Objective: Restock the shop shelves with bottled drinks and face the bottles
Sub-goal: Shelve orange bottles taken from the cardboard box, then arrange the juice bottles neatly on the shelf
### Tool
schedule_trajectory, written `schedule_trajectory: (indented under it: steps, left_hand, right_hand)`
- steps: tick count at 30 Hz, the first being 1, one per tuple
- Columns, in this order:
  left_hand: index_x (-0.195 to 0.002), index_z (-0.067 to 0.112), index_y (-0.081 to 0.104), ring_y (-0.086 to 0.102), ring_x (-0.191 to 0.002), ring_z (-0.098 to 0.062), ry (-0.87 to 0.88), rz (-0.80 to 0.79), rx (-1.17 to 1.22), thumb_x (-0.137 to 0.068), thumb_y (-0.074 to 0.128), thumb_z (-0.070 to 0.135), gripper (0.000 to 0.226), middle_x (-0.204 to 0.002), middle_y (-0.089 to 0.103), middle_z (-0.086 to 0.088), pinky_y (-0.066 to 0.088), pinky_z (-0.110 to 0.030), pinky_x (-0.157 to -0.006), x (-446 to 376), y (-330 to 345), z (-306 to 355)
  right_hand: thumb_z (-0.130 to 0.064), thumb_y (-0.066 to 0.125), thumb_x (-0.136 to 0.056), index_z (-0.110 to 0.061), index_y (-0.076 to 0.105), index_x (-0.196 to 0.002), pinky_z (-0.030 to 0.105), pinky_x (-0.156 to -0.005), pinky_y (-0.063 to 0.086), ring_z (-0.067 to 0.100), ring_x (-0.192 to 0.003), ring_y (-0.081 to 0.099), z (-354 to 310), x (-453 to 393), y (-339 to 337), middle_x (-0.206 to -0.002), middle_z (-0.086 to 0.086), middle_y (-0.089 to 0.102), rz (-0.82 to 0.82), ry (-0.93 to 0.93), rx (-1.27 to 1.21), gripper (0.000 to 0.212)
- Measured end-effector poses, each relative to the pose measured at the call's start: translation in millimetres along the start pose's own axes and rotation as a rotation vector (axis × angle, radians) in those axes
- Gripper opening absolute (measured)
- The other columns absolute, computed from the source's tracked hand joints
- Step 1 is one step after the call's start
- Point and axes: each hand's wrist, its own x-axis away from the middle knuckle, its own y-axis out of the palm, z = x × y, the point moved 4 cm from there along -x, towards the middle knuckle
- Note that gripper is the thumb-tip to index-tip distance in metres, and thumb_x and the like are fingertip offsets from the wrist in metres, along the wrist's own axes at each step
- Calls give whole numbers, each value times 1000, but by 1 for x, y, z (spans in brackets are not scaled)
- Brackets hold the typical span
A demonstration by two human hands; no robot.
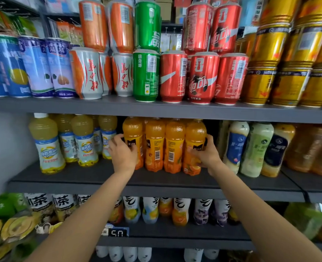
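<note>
While both bare forearms reach up from the bottom of the view, the left hand (122,155) curls its fingers round the leftmost orange juice bottle (132,138), and the right hand (207,154) wraps the rightmost orange juice bottle (194,146), thumb on the front of its label. These two bottles bracket a front row of four that stands touching side by side on the middle shelf (156,181), set back from its front edge. All four stand upright, long axis vertical, caps up under the shelf above. The two middle orange bottles (165,146) show barcodes to the front; the two held ones show a dark label patch.

To the left on the same shelf stand pale yellow juice bottles (65,142) with blue and white labels, and to the right are milky drink bottles (251,148) leaning slightly. Below, a lower shelf (175,241) carries tea and fruit drink bottles and a price tag (116,232). Farther up, the top shelf (156,108) holds stacked cans: red cans (201,76), green cans (146,74), silver and orange cans (86,72) and gold cans (289,84).
</note>
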Motion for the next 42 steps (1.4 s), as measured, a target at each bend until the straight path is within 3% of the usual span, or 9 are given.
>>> schedule_trajectory:
  steps: [9, 13, 17, 20, 24, 28, 31, 35, 42]
  left_hand:
    - [-139, 5, 27, 37, -125, -38, -14, -113, 12, -84, 63, 15, 66, -136, 36, -21, 38, -51, -101, -4, 23, -9]
    - [-140, 9, 26, 42, -123, -35, 13, -154, 20, -85, 62, 14, 66, -137, 37, -17, 41, -50, -99, -2, 20, -15]
    - [-135, 5, 34, 47, -121, -28, 86, -91, 74, -86, 60, 11, 56, -134, 41, -14, 42, -41, -98, 2, -2, -23]
    - [-128, 0, 39, 50, -115, -31, 103, -4, 58, -85, 59, 6, 47, -127, 45, -17, 44, -41, -96, 3, -30, -45]
    - [-123, -2, 41, 53, -107, -32, 71, 92, 32, -84, 58, 2, 42, -122, 45, -18, 46, -43, -90, -8, -80, -84]
    - [-122, -4, 42, 51, -108, -36, -13, 139, 5, -84, 61, 4, 44, -122, 45, -21, 43, -44, -90, -31, -133, -126]
    - [-125, -5, 42, 47, -114, -39, -65, 99, -17, -83, 65, 9, 50, -123, 46, -24, 37, -43, -94, -53, -161, -153]
    - [-128, -2, 40, 47, -117, -34, -57, 4, -8, -82, 68, 11, 56, -128, 47, -19, 39, -40, -96, -79, -179, -177]
    - [-132, 4, 36, 48, -119, -27, -43, -85, 108, -82, 68, 14, 60, -133, 46, -14, 43, -39, -96, -105, -177, -193]
  right_hand:
    - [-30, 67, -83, -28, 10, -147, 54, -103, 36, 36, -121, 46, 1, -1, 11, -132, 17, 47, 147, -67, 228, 85]
    - [-28, 66, -84, -19, 19, -145, 46, -102, 33, 41, -123, 39, -2, 14, 7, -135, 22, 38, 203, -50, 236, 78]
    - [-10, 62, -85, -3, 36, -134, 32, -91, 36, 36, -118, 41, -26, 58, 15, -129, 21, 37, 466, -380, 310, 55]
    - [-1, 61, -81, -2, 41, -129, 15, -89, 31, 25, -115, 43, -53, 84, 58, -125, 17, 39, 355, -623, 359, 51]
    - [-2, 63, -78, -3, 43, -127, 23, -95, 32, 27, -116, 43, -74, 102, 131, -124, 17, 41, 178, -740, 414, 53]
    - [-13, 64, -85, -3, 39, -131, 26, -101, 33, 28, -122, 42, -70, 104, 208, -129, 15, 41, -138, -656, 487, 53]
    - [-23, 64, -87, -3, 31, -137, 28, -102, 31, 28, -130, 36, -67, 92, 262, -139, 15, 36, -304, -459, 472, 63]
    - [-27, 63, -88, -3, 25, -142, 28, -99, 35, 25, -131, 40, -79, 71, 312, -143, 10, 39, -272, -216, 334, 70]
    - [-20, 66, -85, -1, 35, -129, 37, -95, 42, 31, -119, 52, -79, 48, 354, -130, 17, 53, -119, -56, 222, 57]
